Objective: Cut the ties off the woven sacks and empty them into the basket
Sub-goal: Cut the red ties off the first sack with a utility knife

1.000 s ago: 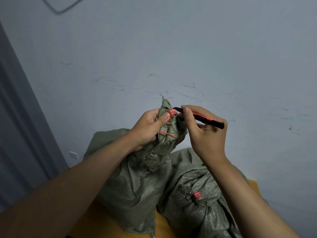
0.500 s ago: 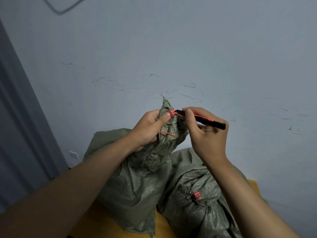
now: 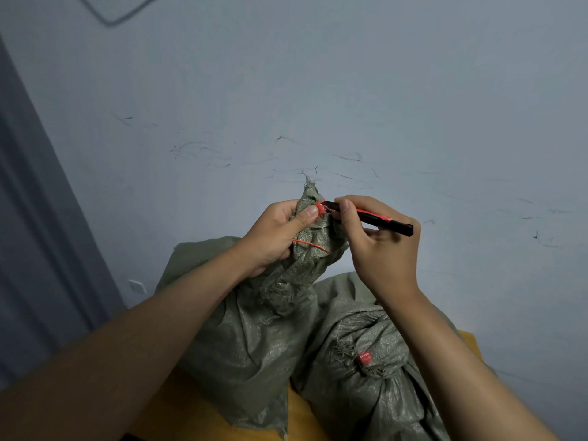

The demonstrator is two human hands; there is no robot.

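Note:
Two green woven sacks stand on a yellow surface. My left hand [image 3: 273, 238] grips the bunched neck of the left sack [image 3: 254, 338], thumb pressed beside the red tie's lock [image 3: 319, 209]; the tie's thin tail [image 3: 310, 244] loops out below my fingers. My right hand [image 3: 378, 249] holds a black and red cutter [image 3: 375, 218], its tip touching the red lock. The right sack [image 3: 375, 386] lies lower, its neck closed by a red tie [image 3: 364, 358].
A scuffed pale wall [image 3: 318, 90] fills the background. A grey door or panel [image 3: 38, 233] runs down the left side. The yellow surface [image 3: 197, 405] shows under the sacks. No basket is in view.
Both hands and the sack neck have shifted very slightly; the cutter tip stays at the red lock. The tie still looks whole.

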